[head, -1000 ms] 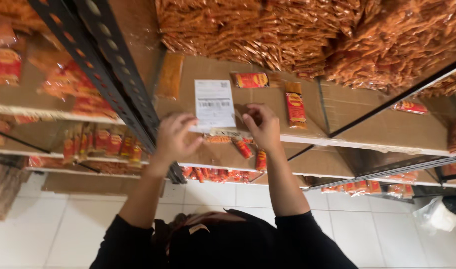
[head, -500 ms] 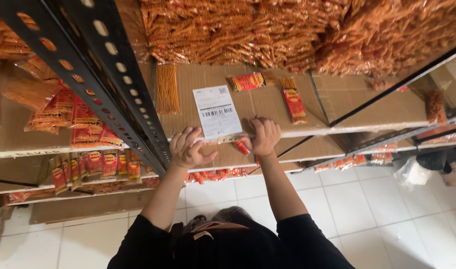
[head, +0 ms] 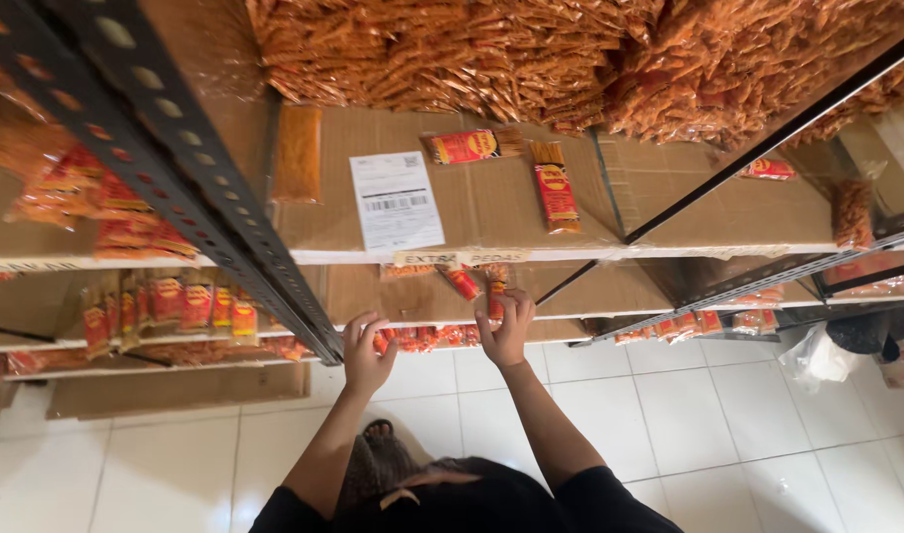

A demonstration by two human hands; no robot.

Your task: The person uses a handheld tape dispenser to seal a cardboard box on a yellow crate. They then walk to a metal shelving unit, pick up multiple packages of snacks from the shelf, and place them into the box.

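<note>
Overhead, both bare arms reached up and forward from dark short sleeves toward a metal rack lined with cardboard. Its left hand was spread, fingers splayed and slightly curled, palm toward the shelving, holding nothing; it hovered just right of the black perforated upright and close to the row of red sachets on the lower shelf, though whether it touched them could not be told. Its right hand was raised a little higher, fingers bent and bunched at the fingertips around a red snack packet that hung below the edge of the upper shelf. That grip looked narrow, a pinch on the packet's lower end, but whether it was fully closed was hard to see.

The pinched packet ran with its long axis roughly up and down in the view, its lower end at the fingers and its upper end toward the shelf edge, where a hand-lettered tape label was stuck. Another red packet lay just left of it, tilted. On the cardboard shelf above lay a white shipping label, a long red packet pointing away from the person, and a second one lying crosswise. Heaped bags of orange snack sticks filled the top.
</note>
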